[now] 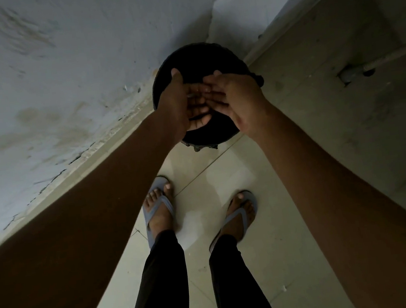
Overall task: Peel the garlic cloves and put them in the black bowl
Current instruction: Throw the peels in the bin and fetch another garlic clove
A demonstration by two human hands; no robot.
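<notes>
Rubbing together over the black container (199, 58), left hand (177, 105) and right hand (236, 97) lie flat-fingered, holding nothing visible; any scraps could drop past it onto the floor (225, 176).

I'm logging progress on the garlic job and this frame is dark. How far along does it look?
Done: cannot tell; no peeled cloves or skins show. In hand: the left hand and right hand meet, fingers overlapping, above a round black container near the wall; its inside is too dark to read, and no clove shows between the fingers. Left: unclear, since no garlic is visible anywhere.
</notes>
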